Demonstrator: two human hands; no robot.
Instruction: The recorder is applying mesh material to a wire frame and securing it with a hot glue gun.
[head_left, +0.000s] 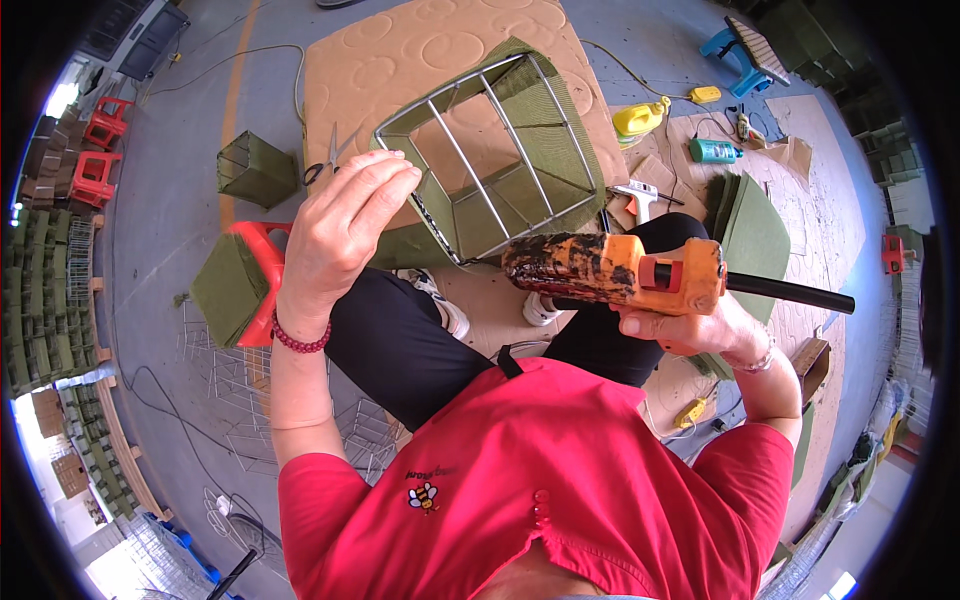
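A box-shaped metal wire frame (478,178) lined with green ribbed fabric (555,150) tilts before me on a cardboard-covered surface. Dark glue streaks its lower left bar. My left hand (345,215) is at that side, fingers bent and pressed together by the frame's left corner; what lies between the fingertips is hidden. In my right hand (685,328) is an orange glue gun (620,272), its body smeared with black. A black glue stick (790,292) juts from its back. The gun's nozzle end points left, close to the frame's lower right corner.
Scissors (330,160) lie on the cardboard (350,75) left of the frame. A white glue gun (643,195) rests to the right, near stacked green fabric sheets (745,235). A red stool (262,275) bears more sheets; a green box (255,170) stands behind it. Wire frames and cables lie lower left.
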